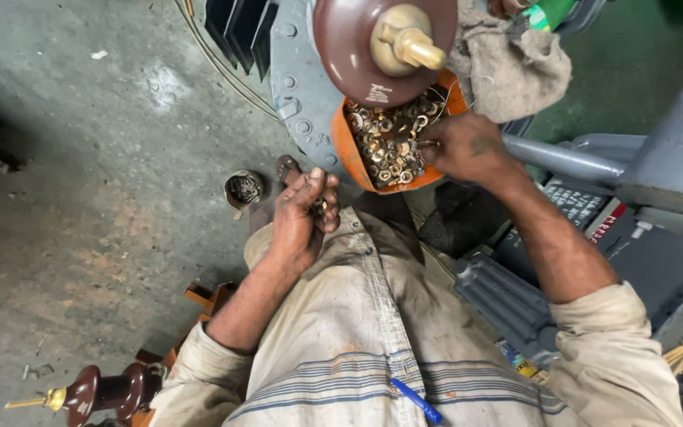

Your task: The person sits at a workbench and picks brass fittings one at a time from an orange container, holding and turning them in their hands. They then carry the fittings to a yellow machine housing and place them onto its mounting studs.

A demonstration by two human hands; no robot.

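Orange bowl [343, 146] of brass nuts and washers [389, 142], under brown insulator [357, 47]. Right hand [464, 146] at bowl's rim, fingertips pinched among pieces; left hand [302, 209] below bowl, curled around a few. Best picked singly, bowl kept steady.

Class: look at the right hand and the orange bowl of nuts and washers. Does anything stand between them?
No. The right hand already reaches into the orange bowl, fingertips on the nuts and washers. The brown insulator overhangs only the bowl's far side.
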